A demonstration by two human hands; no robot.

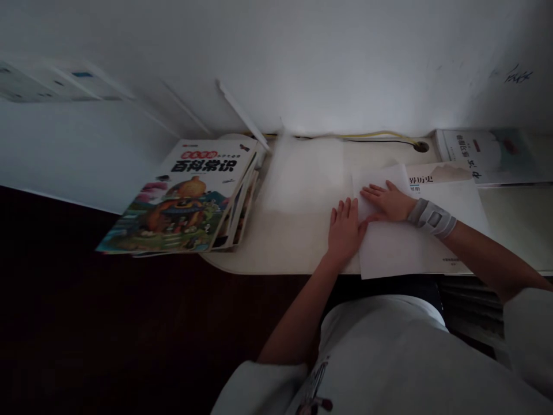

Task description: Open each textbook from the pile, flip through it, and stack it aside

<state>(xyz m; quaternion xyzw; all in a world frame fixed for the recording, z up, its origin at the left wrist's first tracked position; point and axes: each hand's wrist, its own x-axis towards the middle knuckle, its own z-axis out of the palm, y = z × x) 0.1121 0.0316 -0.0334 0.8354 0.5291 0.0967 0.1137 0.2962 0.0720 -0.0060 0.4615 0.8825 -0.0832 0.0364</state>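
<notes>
A book point(449, 213) with Chinese characters and a faint mountain drawing on its page lies near the front edge of the white desk. Over its left part lies a plain white sheet point(389, 253); whether it is loose or a folded page I cannot tell. My right hand point(386, 200) rests flat on this sheet, fingers spread and pointing left, a grey band round its wrist. Beside it my left hand point(344, 230) lies flat at the sheet's left edge, its thumb close to my right hand. Neither hand grips anything.
A stack of books point(185, 202) with a colourful cover on top overhangs the desk's left end. Another book point(488, 155) lies at the back right. A yellow cable point(371, 135) runs along the wall to a round hole point(421, 147) in the desk point(276, 248).
</notes>
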